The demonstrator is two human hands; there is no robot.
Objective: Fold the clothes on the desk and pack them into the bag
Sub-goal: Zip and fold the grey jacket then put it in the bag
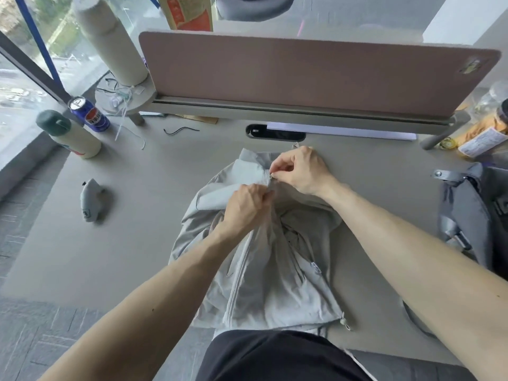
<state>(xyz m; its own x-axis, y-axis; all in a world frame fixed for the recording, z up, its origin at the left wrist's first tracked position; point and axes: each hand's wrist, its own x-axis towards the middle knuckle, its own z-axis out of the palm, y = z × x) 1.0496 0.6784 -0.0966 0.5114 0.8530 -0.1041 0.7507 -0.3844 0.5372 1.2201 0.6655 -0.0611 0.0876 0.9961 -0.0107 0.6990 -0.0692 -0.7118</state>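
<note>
Nearest the lens, a black top across the bottom edge, with both bare forearms reaching forward and inward from either side of it. Beyond, the left hand, knuckles up, fingers curled tight, bunching the front of a pale grey jacket just below the collar, right beside the zip line. A little farther out, the right hand, wrist bent inward, thumb and forefinger pinched on the small zip pull at the collar's edge, remaining fingers tucked under. Both hands nearly touching. Jacket lying front-up in the middle of the beige desk, collar at the far end, hem and drawcord toggle at the near edge, fabric rumpled. At the desk's right side, a grey bag, apart from the jacket and cut off by the frame. Off to the left, a small grey pouch alone on the desktop; farther back, a cream bottle with a green cap and a blue can side by side near the window. Close by, a loose black cable and some white strings. Along the far edge, an upright pink-brown divider panel, with a dark cable slot just in front. At far right, a snack jar. Lower left, grey floor tiles.
</note>
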